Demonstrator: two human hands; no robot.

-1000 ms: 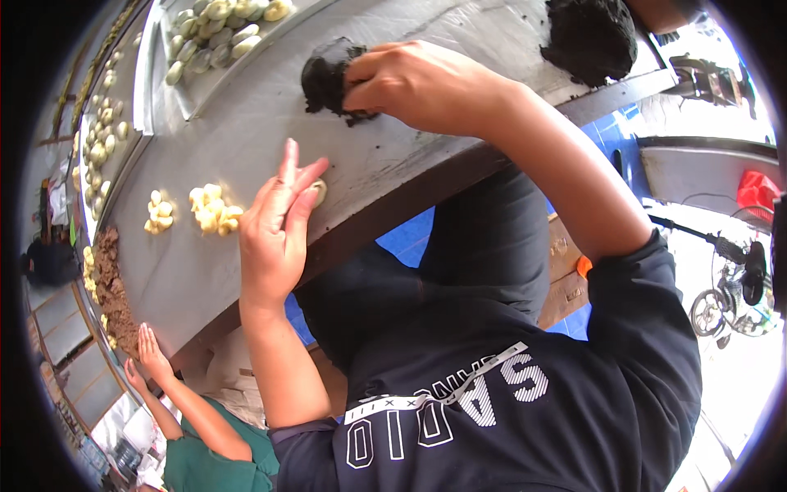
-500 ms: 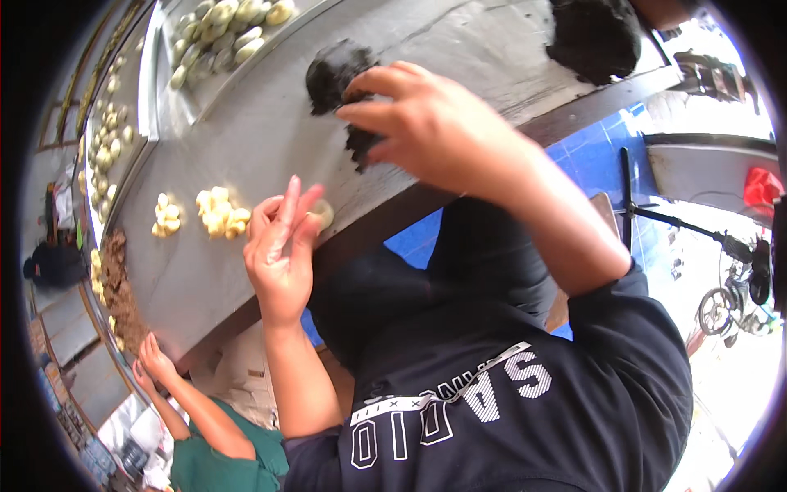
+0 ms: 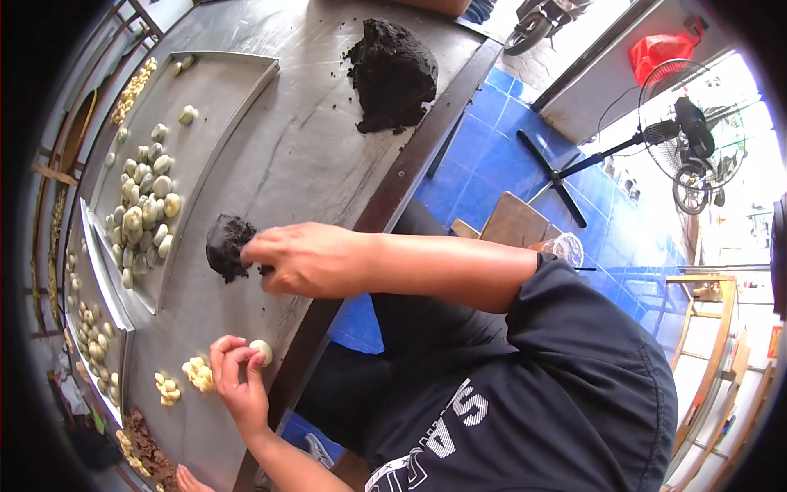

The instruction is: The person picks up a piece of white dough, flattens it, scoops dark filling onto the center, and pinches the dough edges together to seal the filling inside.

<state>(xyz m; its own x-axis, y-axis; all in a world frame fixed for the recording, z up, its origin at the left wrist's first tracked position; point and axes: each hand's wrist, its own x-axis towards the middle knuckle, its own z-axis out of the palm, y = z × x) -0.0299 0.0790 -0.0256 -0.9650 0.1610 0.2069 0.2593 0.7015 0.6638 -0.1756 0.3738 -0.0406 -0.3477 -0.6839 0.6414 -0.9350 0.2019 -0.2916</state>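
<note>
My right hand [image 3: 307, 259] reaches across the table with its fingers bent down onto a small black lump of dough-like paste [image 3: 226, 244]; a dark bit shows beneath the fingertips. Nearer the front edge, my left hand [image 3: 238, 379] has its fingers curled, thumb and fingertips against a pale round dough ball [image 3: 261, 353]. Just left of that hand sit two little clusters of yellow dough pieces, one closer [image 3: 197, 374] and one farther off [image 3: 167, 389].
A larger black mound [image 3: 393, 75] lies at the far end of the metal table [image 3: 270, 135]. Trays [image 3: 234, 102] of grey-green and pale balls stand left. Brown crumbly paste [image 3: 147, 443] and another person's hand [image 3: 190, 479] are lower left. A stand fan [image 3: 689, 127] stands right.
The view has swung, showing more of the room's right side. My left fingers have curled in against the pale ball, and my right fingers have closed down at the small black lump.
</note>
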